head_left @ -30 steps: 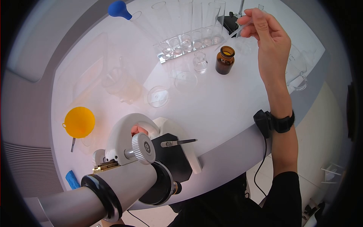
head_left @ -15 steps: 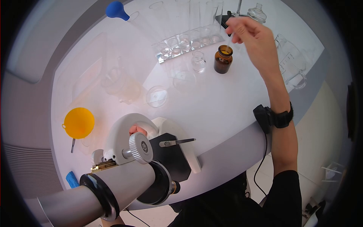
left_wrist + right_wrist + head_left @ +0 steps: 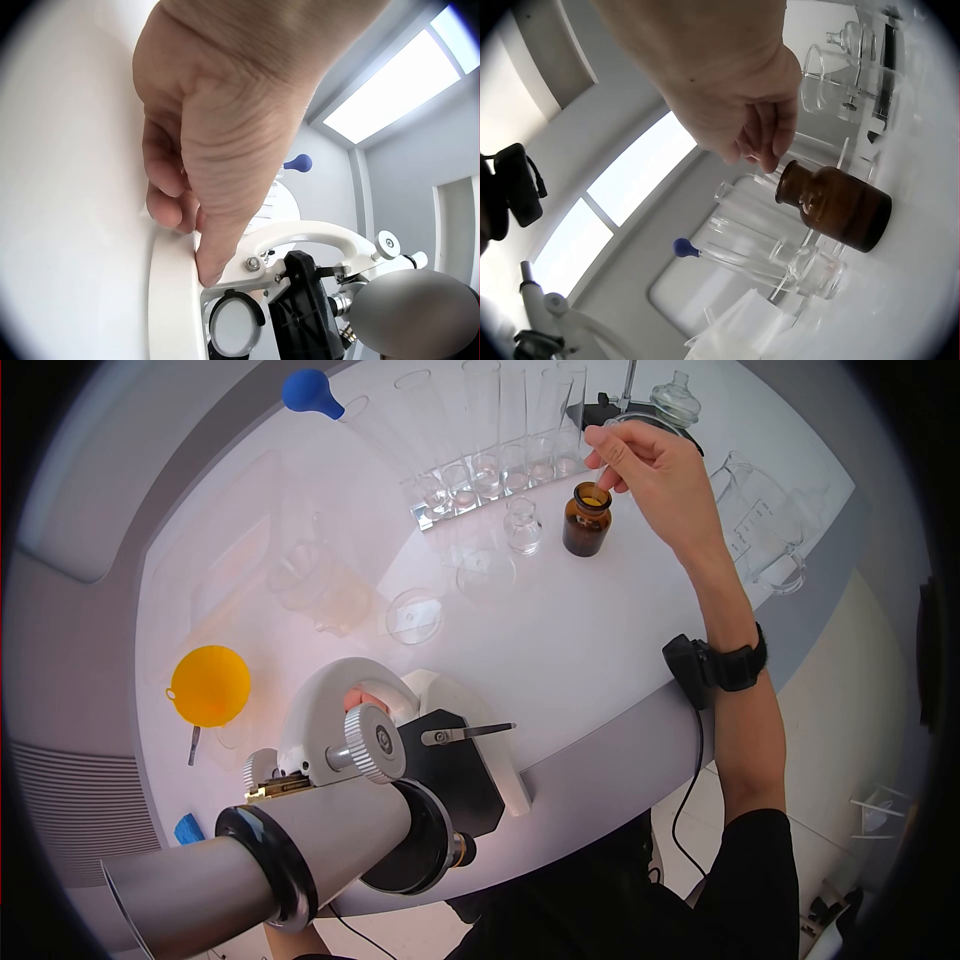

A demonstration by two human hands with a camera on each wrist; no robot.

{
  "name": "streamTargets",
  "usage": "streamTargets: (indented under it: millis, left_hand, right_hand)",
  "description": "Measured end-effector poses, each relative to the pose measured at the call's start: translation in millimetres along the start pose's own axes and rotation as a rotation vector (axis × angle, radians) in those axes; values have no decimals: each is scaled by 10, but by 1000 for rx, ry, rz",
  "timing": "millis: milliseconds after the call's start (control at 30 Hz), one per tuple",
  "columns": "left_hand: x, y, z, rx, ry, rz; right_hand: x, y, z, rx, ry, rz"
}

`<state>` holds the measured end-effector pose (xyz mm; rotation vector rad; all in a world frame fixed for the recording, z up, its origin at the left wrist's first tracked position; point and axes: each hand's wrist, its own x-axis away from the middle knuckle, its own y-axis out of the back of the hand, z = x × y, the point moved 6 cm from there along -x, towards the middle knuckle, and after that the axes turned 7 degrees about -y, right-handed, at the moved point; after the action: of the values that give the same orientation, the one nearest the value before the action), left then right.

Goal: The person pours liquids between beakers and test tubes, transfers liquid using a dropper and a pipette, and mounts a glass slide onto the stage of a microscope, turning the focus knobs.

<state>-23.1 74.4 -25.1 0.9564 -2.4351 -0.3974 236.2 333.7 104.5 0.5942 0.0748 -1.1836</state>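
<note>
My right hand pinches a thin clear glass rod or tube over the brown bottle, its lower end at the bottle's mouth. The right wrist view shows the fingertips of this hand close beside the neck of the brown bottle, which holds dark contents. Mostly hidden behind the microscope, my left hand shows only some fingers. From the left wrist, that hand grips the microscope's white base, thumb on top and fingers curled at its side.
A small clear bottle stands left of the brown one, before a test tube rack. Around them are a clear dish, a blue bulb, a yellow funnel, a glass jug and a stand.
My right hand has moved left and down, bringing the glass piece from a slant above the brown bottle to its mouth. My left hand stays at the microscope.
</note>
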Motion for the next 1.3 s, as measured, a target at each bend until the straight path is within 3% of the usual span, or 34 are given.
streamTargets:
  millis: [267, 467, 567, 833, 1033, 1300]
  left_hand:
    - [5, 35, 7, -8, -3, -1]
    - [32, 53, -5, -2, -2, -13]
    - [36, 67, -7, -1, 0, -13]
    - [36, 71, -30, 27, 1, -10]
    - [24, 77, -53, 46, 1, -10]
    - [8, 78, -69, 57, -3, -3]
  right_hand:
    - [23, 200, 113, -41, 68, -177]
    - [87, 353, 300, -222, 161, -305]
    - [119, 249, 334, -333, 162, -278]
    - [179, -283, 312, -391, 93, 116]
    - [214, -511, 237, -395, 56, 232]
    - [234, -589, 204, -363, 20, 252]
